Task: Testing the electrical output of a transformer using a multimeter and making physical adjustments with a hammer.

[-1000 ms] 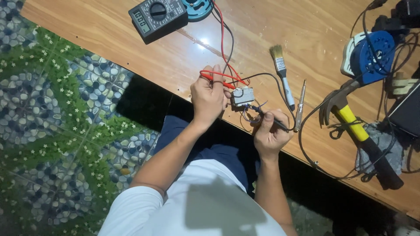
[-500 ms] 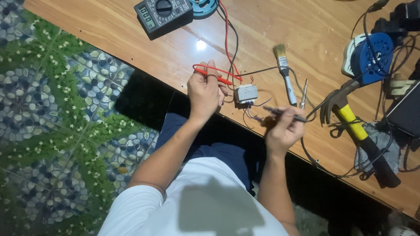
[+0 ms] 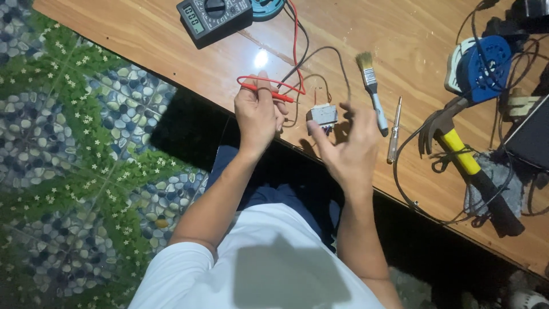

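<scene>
My left hand (image 3: pixel 257 117) rests at the near edge of the wooden table (image 3: pixel 143 40) and pinches a red test probe (image 3: pixel 275 94), whose red lead loops over the fingers. Just to its right a small grey wired component (image 3: pixel 322 115) sits on the table. My right hand (image 3: pixel 346 150) hovers over the table edge beside that component, slightly blurred, with its fingers spread and nothing seen in it. Red and black leads (image 3: pixel 297 40) run up to a dark multimeter (image 3: pixel 214 16) at the far edge.
A paintbrush (image 3: pixel 372 91) and a thin screwdriver (image 3: pixel 394 129) lie right of the component. Farther right are a yellow-handled hammer (image 3: pixel 463 157), a blue cable reel (image 3: pixel 483 63), tangled black cables (image 3: pixel 412 189) and a grey cloth (image 3: pixel 486 183). A pebble-patterned floor (image 3: pixel 68 143) lies on the left.
My right hand, which held a thin dark probe near the component, has opened and lifted; the probe no longer shows in it. The left hand keeps the red probe.
</scene>
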